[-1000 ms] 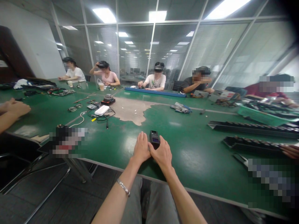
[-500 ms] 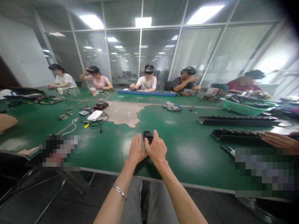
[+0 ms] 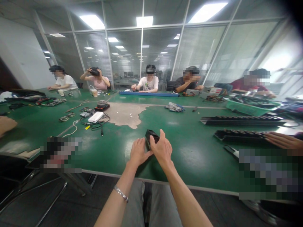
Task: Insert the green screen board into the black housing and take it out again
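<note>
A small black box-shaped device (image 3: 150, 135) is between my two hands near the front of the green table; its exact kind cannot be made out. My left hand (image 3: 139, 152), with a metal bracelet on its wrist, grips the device's left side and lower end, fingers close together. From the right, my right hand (image 3: 163, 146) holds it with the thumb on its near face. The right index finger sticks up, and the palms hide the device's lower part.
A white box-shaped device (image 3: 96, 117) with dark cables lies ahead left, by a bare tan patch (image 3: 127, 114). Gloves (image 3: 174, 107) lie farther off. Long black rails (image 3: 236, 136) and a green basket (image 3: 251, 108) are at right, near another person's hand (image 3: 284, 140). Several people sit opposite.
The black device has tilted and shows more of its top and side. My right hand has shifted slightly right and up. Across the table, one person now has both hands at their headset.
</note>
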A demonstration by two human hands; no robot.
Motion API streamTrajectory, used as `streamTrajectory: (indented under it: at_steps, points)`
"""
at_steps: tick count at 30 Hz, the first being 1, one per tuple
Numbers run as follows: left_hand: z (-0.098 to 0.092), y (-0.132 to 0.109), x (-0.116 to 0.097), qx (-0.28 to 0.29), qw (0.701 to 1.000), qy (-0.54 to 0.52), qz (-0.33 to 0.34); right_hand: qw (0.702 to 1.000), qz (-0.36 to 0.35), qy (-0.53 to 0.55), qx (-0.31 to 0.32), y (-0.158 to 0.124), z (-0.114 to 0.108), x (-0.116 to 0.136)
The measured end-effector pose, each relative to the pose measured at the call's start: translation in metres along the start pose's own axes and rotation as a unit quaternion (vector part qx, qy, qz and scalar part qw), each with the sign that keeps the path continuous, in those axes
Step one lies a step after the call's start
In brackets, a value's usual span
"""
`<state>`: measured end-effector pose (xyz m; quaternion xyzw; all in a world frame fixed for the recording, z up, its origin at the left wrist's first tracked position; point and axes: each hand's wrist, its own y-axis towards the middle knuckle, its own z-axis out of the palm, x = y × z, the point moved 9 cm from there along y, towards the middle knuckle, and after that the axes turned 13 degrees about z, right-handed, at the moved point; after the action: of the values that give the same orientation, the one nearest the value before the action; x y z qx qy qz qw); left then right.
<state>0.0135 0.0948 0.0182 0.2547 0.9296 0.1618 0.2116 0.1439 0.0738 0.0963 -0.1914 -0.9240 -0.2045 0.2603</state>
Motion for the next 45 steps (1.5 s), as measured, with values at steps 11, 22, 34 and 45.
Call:
streamTrajectory:
  at_steps: [11, 22, 34, 45]
  points:
    - [-0.004, 0.0, -0.004, 0.026, 0.999, 0.019, 0.009, 0.997, 0.022, 0.021, -0.064, 0.033, -0.026, -0.032]
    - [-0.005, -0.001, -0.006, 0.016, 1.0, 0.013, 0.016, 0.995, -0.013, -0.096, -0.031, 0.005, 0.001, -0.074]
    - [-0.01, -0.003, -0.006, 0.0, 1.0, -0.011, 0.016, 0.993, -0.051, -0.096, -0.053, -0.005, 0.008, -0.076]
    - [-0.012, -0.004, -0.005, -0.004, 1.0, -0.009, 0.017, 0.997, -0.06, -0.045, -0.033, 0.001, 0.017, -0.083]
